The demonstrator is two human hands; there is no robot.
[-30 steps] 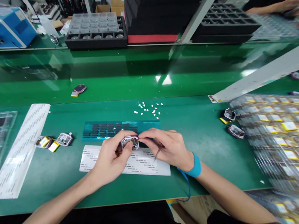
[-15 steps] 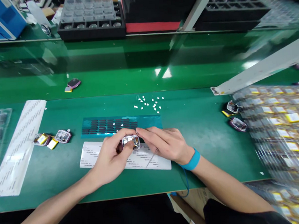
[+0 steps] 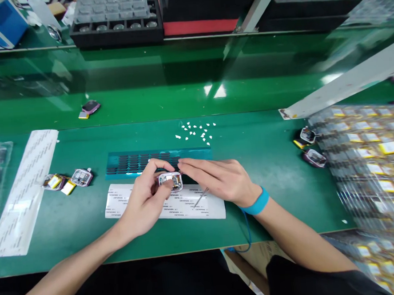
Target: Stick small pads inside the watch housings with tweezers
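My left hand [image 3: 147, 199] is closed around an open smartwatch case [image 3: 175, 182], its thumb lying over the circuit board inside. The fingertips of my right hand [image 3: 219, 179] meet at the case's upper right corner, held close together. A thin metal tool [image 3: 200, 199] sticks out below the right palm, tucked in that hand; its far end and kind are hidden. Beneath both hands lies a white printed backing sheet [image 3: 127, 205]. Just behind it is a blue film strip [image 3: 197, 154] bearing rows of small black pieces.
Small white bits [image 3: 202, 131] are scattered behind the strip. Open watch cases with yellow-edged batteries lie at left [image 3: 81, 177] and right [image 3: 314, 158]. A long white sheet [image 3: 26, 189] lies left. Stacked clear trays [image 3: 364, 155] of batteries fill the right side. A blue cord [image 3: 248, 231] hangs from my right wristband.
The whole view has shifted slightly. My left hand still grips the watch case; the right fingertips stay by its corner. The metal tool under my right palm has shifted slightly.
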